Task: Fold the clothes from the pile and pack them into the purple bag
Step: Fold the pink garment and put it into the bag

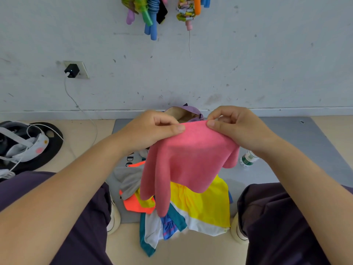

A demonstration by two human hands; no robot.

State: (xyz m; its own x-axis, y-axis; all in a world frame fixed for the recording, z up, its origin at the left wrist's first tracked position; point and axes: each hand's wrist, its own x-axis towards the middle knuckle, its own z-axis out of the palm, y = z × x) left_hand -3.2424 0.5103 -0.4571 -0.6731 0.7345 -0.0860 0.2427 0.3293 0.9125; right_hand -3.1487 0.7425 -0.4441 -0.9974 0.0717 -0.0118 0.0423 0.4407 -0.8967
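Frame centre: left hand (152, 129) and right hand (235, 127) each pinch the top edge of a pink garment (187, 161), thumb over curled fingers, the two hands close together. The garment hangs lifted above the clothes pile (191, 209), which lies on a grey mat (298, 142) between the knees, lower centre. Purple bag (188, 109) sits just behind the hands by the wall, mouth open, mostly hidden. Plastic bottle (248, 159) lies right of the garment.
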